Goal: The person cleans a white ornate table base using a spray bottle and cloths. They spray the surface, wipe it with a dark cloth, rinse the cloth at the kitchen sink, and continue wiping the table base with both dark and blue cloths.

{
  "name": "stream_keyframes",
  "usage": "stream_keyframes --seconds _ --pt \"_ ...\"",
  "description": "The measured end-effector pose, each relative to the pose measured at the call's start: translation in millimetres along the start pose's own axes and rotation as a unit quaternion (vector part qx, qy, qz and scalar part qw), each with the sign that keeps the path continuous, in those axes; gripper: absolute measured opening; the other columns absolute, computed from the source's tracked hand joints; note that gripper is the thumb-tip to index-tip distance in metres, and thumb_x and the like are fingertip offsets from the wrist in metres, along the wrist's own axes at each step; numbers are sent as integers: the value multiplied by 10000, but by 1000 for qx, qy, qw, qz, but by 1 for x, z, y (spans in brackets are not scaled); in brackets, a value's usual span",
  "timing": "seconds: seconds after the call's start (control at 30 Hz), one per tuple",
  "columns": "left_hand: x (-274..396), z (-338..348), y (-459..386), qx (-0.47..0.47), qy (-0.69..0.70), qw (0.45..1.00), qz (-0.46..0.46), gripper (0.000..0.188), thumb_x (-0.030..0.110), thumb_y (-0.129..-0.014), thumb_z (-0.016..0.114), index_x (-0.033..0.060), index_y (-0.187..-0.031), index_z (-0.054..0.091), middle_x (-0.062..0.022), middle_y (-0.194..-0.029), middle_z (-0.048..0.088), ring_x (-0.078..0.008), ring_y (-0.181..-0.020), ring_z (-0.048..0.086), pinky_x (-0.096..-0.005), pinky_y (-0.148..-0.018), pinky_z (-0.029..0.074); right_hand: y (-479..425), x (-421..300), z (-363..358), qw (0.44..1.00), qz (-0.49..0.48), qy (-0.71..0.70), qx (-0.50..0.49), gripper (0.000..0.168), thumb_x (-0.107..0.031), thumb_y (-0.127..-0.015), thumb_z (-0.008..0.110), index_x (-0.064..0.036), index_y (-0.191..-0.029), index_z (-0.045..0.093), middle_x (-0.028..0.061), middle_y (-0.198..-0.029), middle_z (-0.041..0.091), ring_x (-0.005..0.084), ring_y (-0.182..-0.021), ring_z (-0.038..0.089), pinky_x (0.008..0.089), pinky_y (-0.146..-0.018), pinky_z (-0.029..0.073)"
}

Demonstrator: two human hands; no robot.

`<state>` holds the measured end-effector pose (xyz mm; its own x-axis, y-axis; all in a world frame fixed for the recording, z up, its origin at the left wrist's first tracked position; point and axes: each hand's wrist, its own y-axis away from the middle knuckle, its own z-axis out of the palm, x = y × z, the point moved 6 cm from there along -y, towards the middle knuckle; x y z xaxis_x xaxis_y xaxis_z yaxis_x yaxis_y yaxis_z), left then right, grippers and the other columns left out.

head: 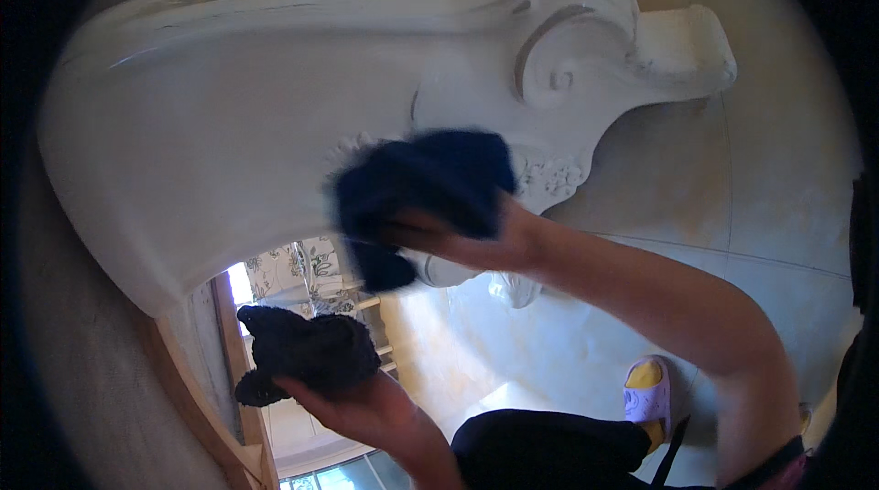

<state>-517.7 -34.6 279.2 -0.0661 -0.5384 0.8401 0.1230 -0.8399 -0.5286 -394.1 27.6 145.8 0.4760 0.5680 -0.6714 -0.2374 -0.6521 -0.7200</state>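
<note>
My right hand (467,243) grips a dark blue cloth (426,177), blurred as if moving. The cloth hides part of the carving on a large white furniture piece (261,98); whether it touches the surface is hard to tell. Lower left, my left hand (357,401) holds a bunched black fleecy cloth (312,352), apart from the white piece. That piece has a smooth curved panel, a raised scroll (563,71) at its right part and a carved floral relief (553,177) just right of the blue cloth. A block-like end (693,54) juts out to the right.
A wooden frame (185,394) curves along the left. Floral-patterned fabric (295,277) shows through the gap under the panel. Pale tiles (687,188) lie at the right. A foot in a purple slipper (647,394) stands at lower right, beside dark clothing (549,449).
</note>
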Motion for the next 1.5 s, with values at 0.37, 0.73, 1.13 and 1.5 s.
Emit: stream_keyframes --seconds 0.37,0.73,1.13,1.5 --pt "3 -12 1 11 9 999 -28 538 311 -844 513 88 -1288 306 -187 -1210 439 -302 -1086 481 -416 -902 419 31 -7 31 948 -119 296 10 354 -171 -698 566 -229 -1047 571 -62 -1146 496 155 -1148 378 405 -980 278" --pt "15 -27 0 -8 61 998 -1 531 292 -823 558 79 -1262 348 -184 -1195 456 -308 -1065 496 -410 -889 429 56 9 4 949 144 -263 92 307 -167 -843 497 -132 -1147 472 69 -1140 498 231 -1071 461 362 -905 377" --pt "-7 -8 8 1 -10 998 -70 546 367 -843 505 94 -1282 329 -142 -1207 438 -269 -1063 492 -389 -893 423 55 20 4 951 -20 293 101 431 -183 -685 610 -280 -1099 543 -21 -1243 429 267 -1216 320 449 -997 242" --pt "-44 -9 3 -18 -15 983 -182 498 328 -832 540 69 -1231 390 -133 -1150 497 -250 -1018 514 -386 -862 436 169 85 5 969 196 118 90 419 -89 -733 598 -83 -1137 490 152 -1191 460 340 -1082 430 377 -932 345"
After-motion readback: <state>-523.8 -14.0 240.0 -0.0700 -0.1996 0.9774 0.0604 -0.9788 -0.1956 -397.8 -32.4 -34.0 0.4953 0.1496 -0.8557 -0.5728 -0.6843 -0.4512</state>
